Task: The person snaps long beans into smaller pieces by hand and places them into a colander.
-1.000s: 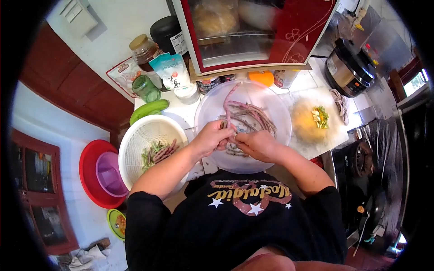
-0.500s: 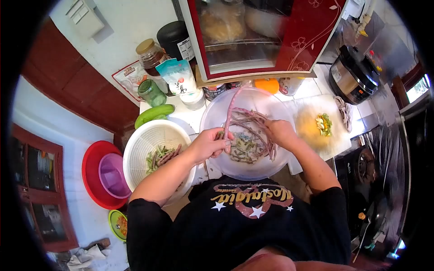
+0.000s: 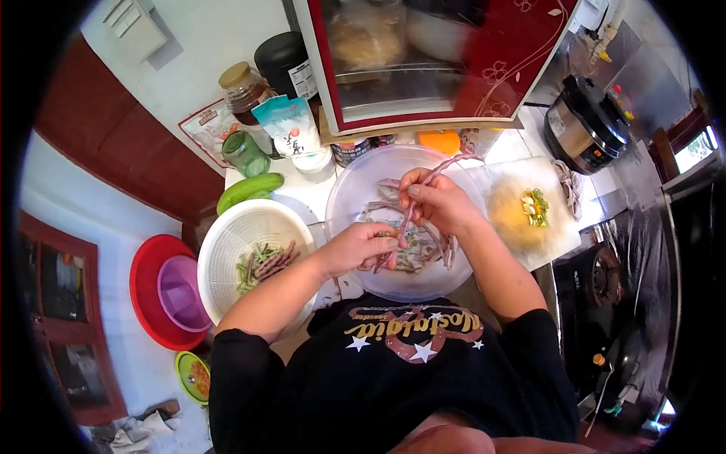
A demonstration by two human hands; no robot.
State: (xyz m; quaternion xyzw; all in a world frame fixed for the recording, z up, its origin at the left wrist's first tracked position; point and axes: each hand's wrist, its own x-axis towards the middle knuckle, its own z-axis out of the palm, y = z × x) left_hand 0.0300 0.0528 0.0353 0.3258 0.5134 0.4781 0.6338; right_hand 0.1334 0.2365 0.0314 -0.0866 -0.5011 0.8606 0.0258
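A long purple bean (image 3: 457,159) slants over a large translucent basin (image 3: 342,200). My left hand (image 3: 363,248) pinches its lower end, and what else lies in that palm is hidden. Higher up the same bean, my right hand (image 3: 441,203) closes its thumb and fingers on it. More long purple beans (image 3: 389,203) and short broken pieces (image 3: 408,261) lie in the basin beneath both hands, partly covered by them. Left of the basin, a white colander (image 3: 219,234) holds green and purple bean pieces (image 3: 265,265).
A cutting board (image 3: 522,246) with a chopped garlic-and-green mix (image 3: 535,208) lies at right, near a pressure cooker (image 3: 586,125) and a stove (image 3: 597,280). Behind are a green gourd (image 3: 249,191), jars and a red cabinet (image 3: 507,68). Red (image 3: 144,303) and purple basins (image 3: 178,303) stand at left.
My right hand has left the beans at the basin's right side and come up to the long bean. That bean, nearly upright before, now leans to the right between both hands.
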